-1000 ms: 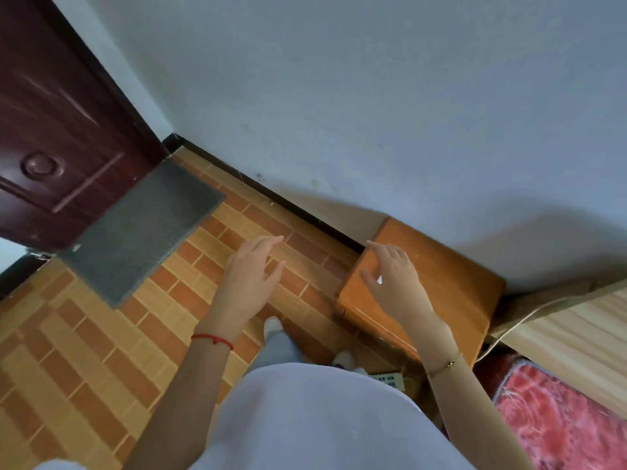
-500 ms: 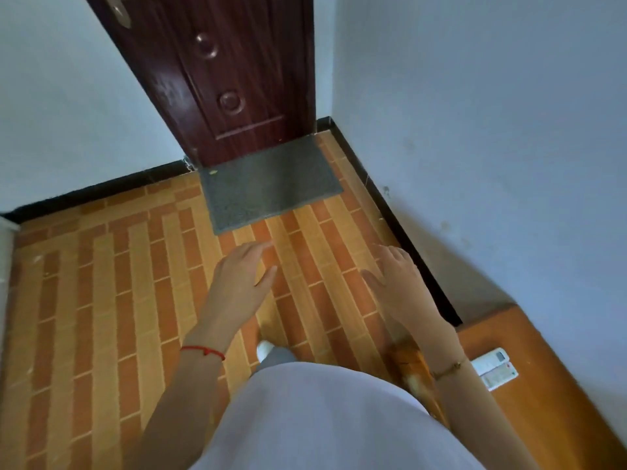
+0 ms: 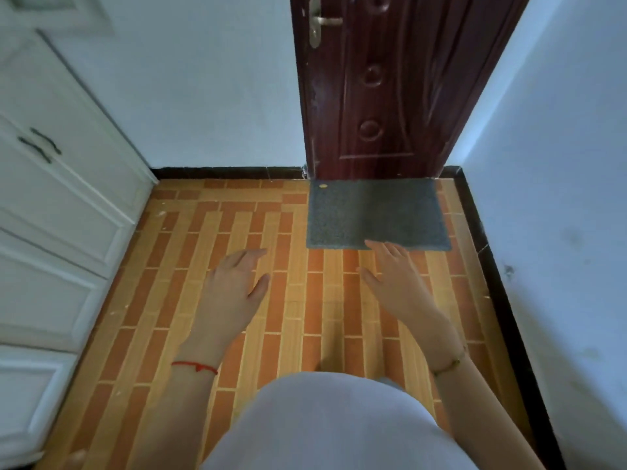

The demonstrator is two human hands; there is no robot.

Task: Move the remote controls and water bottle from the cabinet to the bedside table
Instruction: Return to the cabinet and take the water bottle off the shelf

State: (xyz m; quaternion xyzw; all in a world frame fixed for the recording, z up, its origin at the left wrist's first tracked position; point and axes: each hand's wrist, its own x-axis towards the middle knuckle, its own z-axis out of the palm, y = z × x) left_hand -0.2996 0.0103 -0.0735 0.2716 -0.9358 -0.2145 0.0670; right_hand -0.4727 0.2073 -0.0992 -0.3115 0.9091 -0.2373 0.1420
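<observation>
My left hand and my right hand are both held out in front of me over the tiled floor, palms down, fingers apart, holding nothing. A white cabinet with panelled doors and dark handles stands along the left edge. No remote control, water bottle or bedside table shows in this view.
A dark red wooden door with a brass handle is straight ahead, with a grey doormat in front of it. Orange brick-pattern floor tiles fill the middle. A pale wall with a black skirting runs along the right.
My view has swung left, away from the wooden bedside table with the remotes on it, which has left the frame; the door is now ahead and the white cabinet has appeared at left.
</observation>
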